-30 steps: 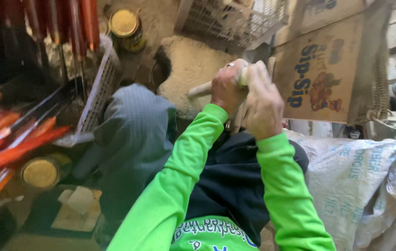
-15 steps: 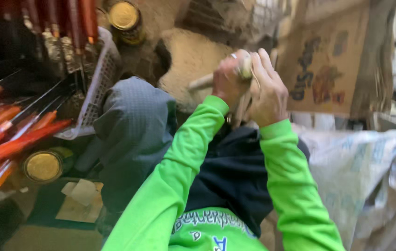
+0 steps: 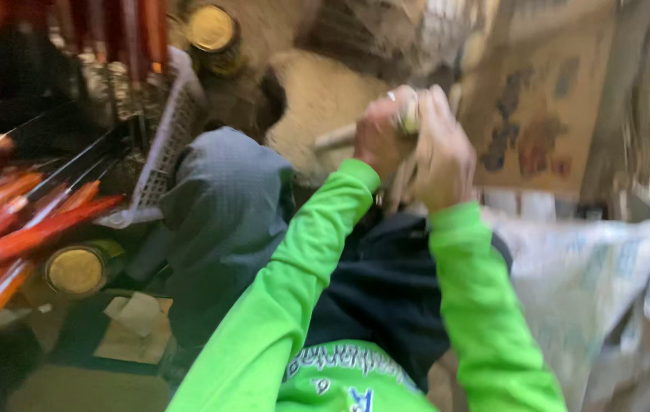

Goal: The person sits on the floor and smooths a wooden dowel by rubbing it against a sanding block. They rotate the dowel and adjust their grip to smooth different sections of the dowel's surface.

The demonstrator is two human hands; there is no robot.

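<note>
2 hands (image 3: 416, 145), 2 gold-lidded jars (image 3: 74, 268), 1 cardboard box (image 3: 542, 114), 1 white basket (image 3: 168, 145), 1 sack (image 3: 584, 275).

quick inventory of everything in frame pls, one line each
pale stick-like piece: 1, off-white, gripped between both hands, too blurred to identify
orange-red rods: many, orange-red with dark thin ends, bundled at left edge and top left
mesh basket: 1, pale grey, upper left beside the rods
round tins: 2, yellow lids, one lower left, one top centre
grey cloth: 1, blue-grey, centre left
dark cloth: 1, navy, under the arms
cardboard box: 1, brown, printed, upper right
woven sack: 1, whitish, right
left hand: 1, green sleeve, closed on the piece
right hand: 1, green sleeve, closed on the piece
</note>
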